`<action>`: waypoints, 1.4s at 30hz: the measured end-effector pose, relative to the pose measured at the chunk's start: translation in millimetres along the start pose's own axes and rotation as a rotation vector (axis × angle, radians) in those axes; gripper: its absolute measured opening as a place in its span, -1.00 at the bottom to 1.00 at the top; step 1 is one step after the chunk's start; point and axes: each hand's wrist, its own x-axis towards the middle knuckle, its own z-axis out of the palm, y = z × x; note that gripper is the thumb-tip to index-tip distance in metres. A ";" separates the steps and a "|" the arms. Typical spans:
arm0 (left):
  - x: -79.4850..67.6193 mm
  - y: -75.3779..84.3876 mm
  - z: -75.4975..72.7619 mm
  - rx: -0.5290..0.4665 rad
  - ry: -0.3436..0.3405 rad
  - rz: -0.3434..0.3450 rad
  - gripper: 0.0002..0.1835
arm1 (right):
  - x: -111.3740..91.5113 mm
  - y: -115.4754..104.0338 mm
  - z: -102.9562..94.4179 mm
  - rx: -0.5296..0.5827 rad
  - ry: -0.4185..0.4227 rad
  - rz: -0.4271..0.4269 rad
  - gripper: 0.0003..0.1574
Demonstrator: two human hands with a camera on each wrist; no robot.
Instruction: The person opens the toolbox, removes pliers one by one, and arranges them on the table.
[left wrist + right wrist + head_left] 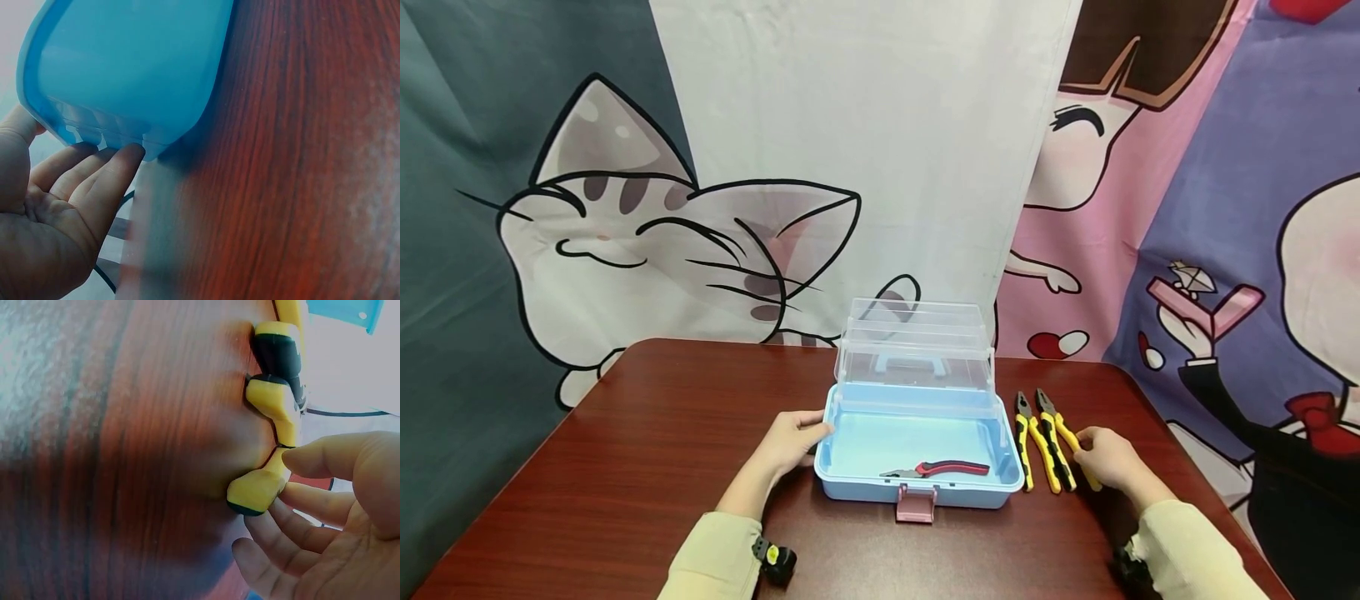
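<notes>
A light blue toolbox [917, 493] with a clear lid [917, 333] raised stands on the table. My left hand [790, 442] holds its left side, thumb at the rim; in the left wrist view the fingertips [134, 150] touch the outer wall. Inside, near the front, lie red-handled pliers [953, 468]. To the right of the box are two pliers with yellow-and-black handles, the nearer one [1033, 446] beside the box and the farther pliers [1054, 442] next to it. My right hand [1108, 457] pinches the right handle of the farther pliers between thumb and fingers.
The dark reddish wooden table [662, 450] extends to both sides. A pink latch [916, 505] hangs open at the toolbox front. Behind the table hangs a cloth [887, 150] printed with cartoon figures. Small black devices [777, 562] sit on the wrists.
</notes>
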 end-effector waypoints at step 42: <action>2.5 -3.9 -0.6 0.025 0.005 0.002 -0.53 | -19.9 -44.6 -9.8 0.055 0.073 -0.052 -0.17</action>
